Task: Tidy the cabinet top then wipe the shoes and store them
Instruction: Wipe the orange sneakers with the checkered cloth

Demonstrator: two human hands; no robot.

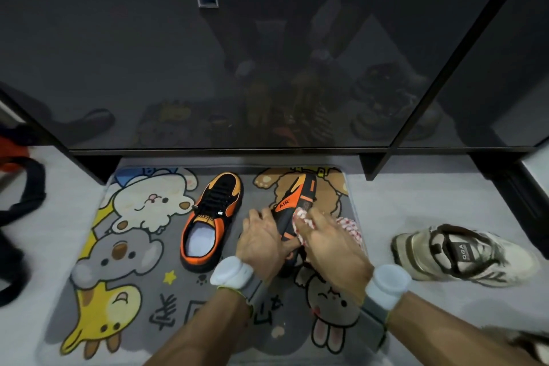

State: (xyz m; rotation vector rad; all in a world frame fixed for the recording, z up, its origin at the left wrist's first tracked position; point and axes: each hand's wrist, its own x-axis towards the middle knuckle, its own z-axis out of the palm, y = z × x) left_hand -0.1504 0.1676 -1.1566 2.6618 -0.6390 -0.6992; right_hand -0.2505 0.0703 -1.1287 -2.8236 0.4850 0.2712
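Hands meet over one black-and-orange shoe [292, 217] near the far right part of a cartoon-animal mat [130, 291]. The left hand [263, 244] clasps the shoe's side, tipping it so its sole, printed "AIR", faces up. The right hand [329, 244] presses a red-and-white checked cloth [349, 227] against the shoe's right flank, fingers bunched around the fabric. Each wrist carries a pale round band device.

Just left of the held shoe, its mate [212, 221] stands upright on the mat, toe towards the far edge, laces and white insole showing. Off the mat's right edge, on the light floor [416, 202], lies a worn white-and-grey sneaker [463, 252], its tongue label readable only in part. A second pale shoe is cut off at the lower right corner of view, too little showing to describe. Dark straps or a bag [20, 217] lie off the mat's left edge, partly out of frame, with something orange-red above them.

Directly beyond the mat's far edge rises a dark glossy cabinet front [267, 53]; its doors mirror the mat, the shoes and the person dimly, so details there are murky. The mat's far strip slips into shadow under the cabinet.

Counted: two orange-black shoes, one cloth, two pale shoes, one mat.
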